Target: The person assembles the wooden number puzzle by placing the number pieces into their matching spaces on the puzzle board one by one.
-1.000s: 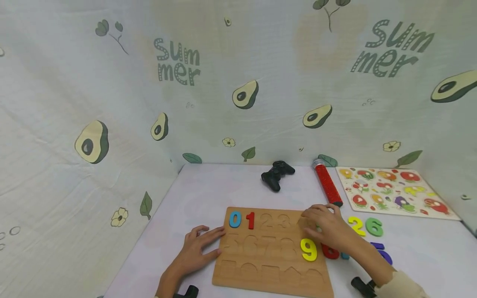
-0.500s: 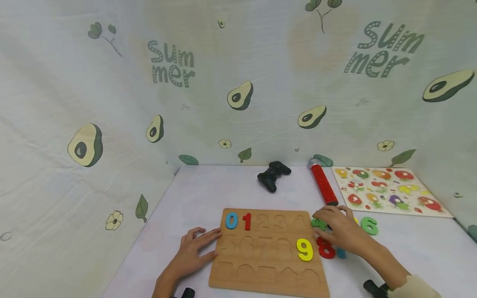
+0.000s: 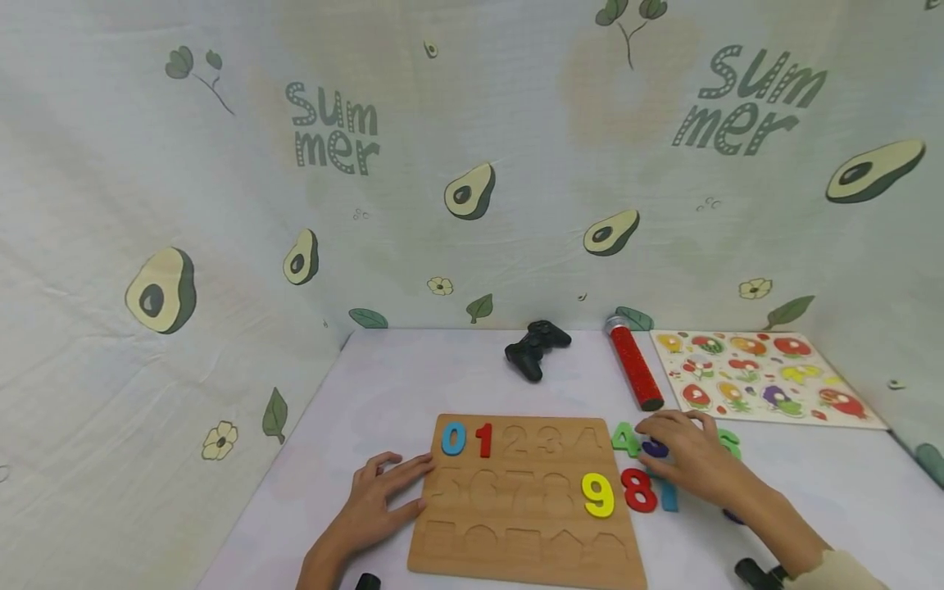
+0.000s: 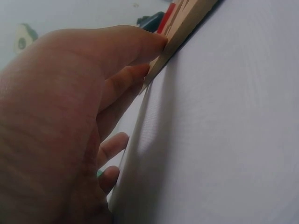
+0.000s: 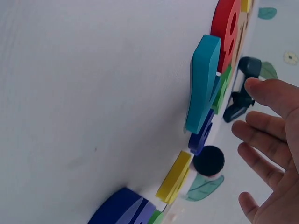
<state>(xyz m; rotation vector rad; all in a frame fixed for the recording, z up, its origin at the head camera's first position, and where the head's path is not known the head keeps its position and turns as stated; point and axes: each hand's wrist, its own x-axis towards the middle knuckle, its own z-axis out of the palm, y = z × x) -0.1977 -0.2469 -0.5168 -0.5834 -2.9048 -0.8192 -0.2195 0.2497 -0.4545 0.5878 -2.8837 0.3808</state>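
My left hand (image 3: 378, 501) rests its fingertips on the left edge of the wooden number board (image 3: 472, 565); in the left wrist view its fingers (image 4: 140, 44) meet the board's side. A blue 0 (image 3: 454, 439) and a red 1 (image 3: 483, 441) sit in the top row, a yellow 9 (image 3: 598, 495) at the right of the middle row. My right hand (image 3: 689, 455) is over the loose numbers, holding nothing, fingers loosely bent beside a dark blue number (image 3: 654, 448). Around it lie a green 4 (image 3: 625, 440), red 8 (image 3: 638, 491) and blue 7 (image 3: 669, 495).
A yellow number (image 5: 174, 179) and another dark blue one (image 5: 121, 207) lie farther right, mostly covered by my right hand and arm in the head view. Behind are a black game controller (image 3: 537, 350), a red glittery tube (image 3: 634, 366) and a fruit puzzle board (image 3: 767, 377).
My right hand has moved right, from the board's upper right corner to the loose numbers, uncovering the green 4. My left hand stays at the board's edge. The head view has shifted slightly.
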